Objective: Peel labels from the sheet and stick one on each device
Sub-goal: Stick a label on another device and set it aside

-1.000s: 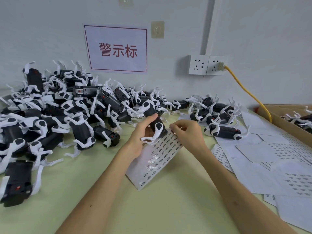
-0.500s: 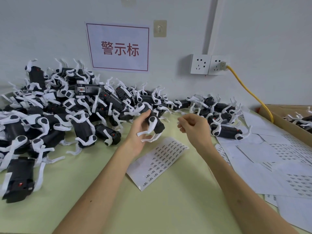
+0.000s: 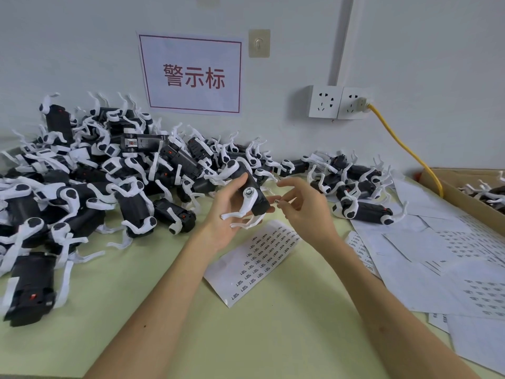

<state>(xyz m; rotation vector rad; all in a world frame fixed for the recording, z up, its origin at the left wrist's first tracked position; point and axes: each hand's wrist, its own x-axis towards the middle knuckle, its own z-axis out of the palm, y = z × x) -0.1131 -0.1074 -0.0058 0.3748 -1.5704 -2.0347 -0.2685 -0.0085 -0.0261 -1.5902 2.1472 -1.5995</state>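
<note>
Head view: above the table's (image 3: 273, 340) middle, the left hand (image 3: 228, 214) grips a device (image 3: 254, 199), the right hand (image 3: 306, 212) pinches a label (image 3: 277, 201) just beside it, the sheet (image 3: 257, 261) lies flat below them, and a pile (image 3: 109, 173) of devices lines the back edge.

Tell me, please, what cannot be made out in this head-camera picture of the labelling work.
Head view: print on the label pinched by the right hand is too small to read.
Head view: print on the label sheet is likewise too small.
Head view: the far side of the device is hidden by the left hand gripping it.
Head view: the cardboard box is cut off by the right edge.
</note>
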